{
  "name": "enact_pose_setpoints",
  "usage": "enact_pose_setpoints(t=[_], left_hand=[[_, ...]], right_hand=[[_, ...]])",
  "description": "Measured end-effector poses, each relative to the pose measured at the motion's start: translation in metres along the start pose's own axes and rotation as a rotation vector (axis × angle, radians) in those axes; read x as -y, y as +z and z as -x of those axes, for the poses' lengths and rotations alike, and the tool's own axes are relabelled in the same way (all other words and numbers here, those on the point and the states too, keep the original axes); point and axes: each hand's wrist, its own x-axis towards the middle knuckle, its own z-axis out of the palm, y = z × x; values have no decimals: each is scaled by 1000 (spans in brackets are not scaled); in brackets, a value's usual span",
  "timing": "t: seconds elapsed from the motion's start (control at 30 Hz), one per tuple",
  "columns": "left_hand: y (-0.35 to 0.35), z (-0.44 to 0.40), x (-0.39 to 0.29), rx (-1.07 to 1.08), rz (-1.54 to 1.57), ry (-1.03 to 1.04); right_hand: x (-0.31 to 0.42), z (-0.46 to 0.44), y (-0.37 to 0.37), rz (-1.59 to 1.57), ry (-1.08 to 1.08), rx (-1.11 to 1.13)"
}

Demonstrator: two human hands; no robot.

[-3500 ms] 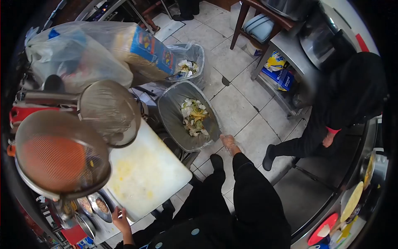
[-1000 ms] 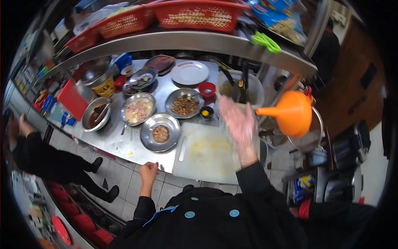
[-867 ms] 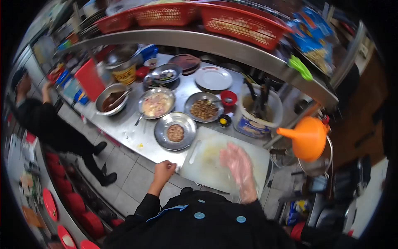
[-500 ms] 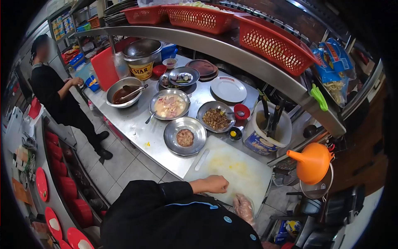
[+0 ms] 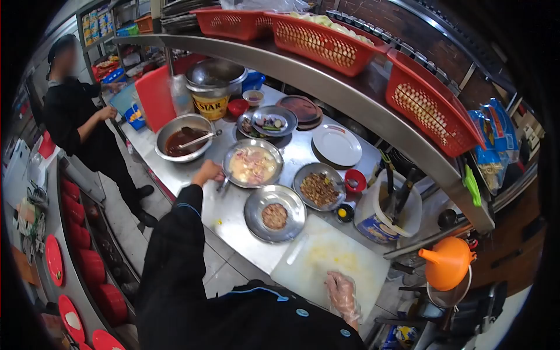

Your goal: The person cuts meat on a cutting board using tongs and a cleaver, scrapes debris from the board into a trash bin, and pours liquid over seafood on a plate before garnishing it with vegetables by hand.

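My left hand [image 5: 209, 171] is stretched out to the left edge of a metal bowl [image 5: 275, 153] holding a creamy, chunky mixture. Its curled fingers come close to the bowl's rim and the spoon handle [image 5: 223, 185]; I cannot tell whether they touch either. My right hand [image 5: 341, 291], in a clear plastic glove, is over the white cutting board [image 5: 367, 268], fingers bunched with nothing visible in them. Between the hands a steel plate [image 5: 256, 226] carries a round meat patty [image 5: 274, 216]. A plate of browned chopped food [image 5: 318, 189] stands behind the board.
A steel bowl of brown sauce [image 5: 181, 149] stands at the counter's left. A white bucket of utensils [image 5: 379, 219] and an orange funnel [image 5: 449, 265] are at right. Red baskets [image 5: 429, 108] line the overhead shelf [image 5: 326, 87]. A co-worker [image 5: 76, 116] stands far left.
My left hand has left the cutting board and reached forward and left to the bowl of creamy mixture. My right hand stays over the board. The view has shifted slightly.
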Motion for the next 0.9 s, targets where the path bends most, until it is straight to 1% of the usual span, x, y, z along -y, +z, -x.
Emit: enact_pose_setpoints(t=[0.03,0.1,0.13,0.17,0.23,0.27,0.3,0.33,0.4,0.43,0.47,0.5,0.57,0.6,0.63,0.7,0.73,0.8,0.83,0.9], left_hand=[[10,34,-23,49,261,-17],[17,27,-10,74,227,37],[19,30,-9,68,224,32],[24,33,-7,58,286,6],[37,45,-3,32,351,-31],[45,52,-3,-49,317,-12],[50,56,0,-133,284,6],[55,63,3,-160,292,0],[64,79,20,-361,264,82],[68,92,29,-394,276,62],[70,105,32,-455,298,75],[72,116,37,-521,318,91],[73,144,40,-616,335,61],[74,155,46,-662,361,42],[74,164,51,-706,384,26],[70,196,48,-785,330,-11],[71,208,53,-813,366,3],[70,228,63,-881,378,21],[72,234,70,-922,430,36],[71,253,65,-953,492,-6]], right_hand=[[10,-22,9,73,-149,36],[54,-66,24,172,-377,61],[73,-86,33,170,-473,84],[90,-103,42,169,-569,111],[121,-125,60,90,-623,169],[130,-132,70,83,-635,183],[136,-140,79,39,-703,184],[141,-146,87,-6,-772,190],[150,-152,98,-27,-812,231],[151,-151,103,-40,-834,252],[144,-155,115,-94,-910,232],[142,-156,119,-102,-942,270],[143,-156,129,-136,-927,326],[151,-153,127,-99,-900,360],[152,-155,134,-117,-934,390],[154,-154,149,-140,-940,354],[158,-153,155,-163,-963,386],[174,-149,163,-139,-979,359],[177,-147,169,-156,-988,382],[182,-148,181,-196,-993,373]])
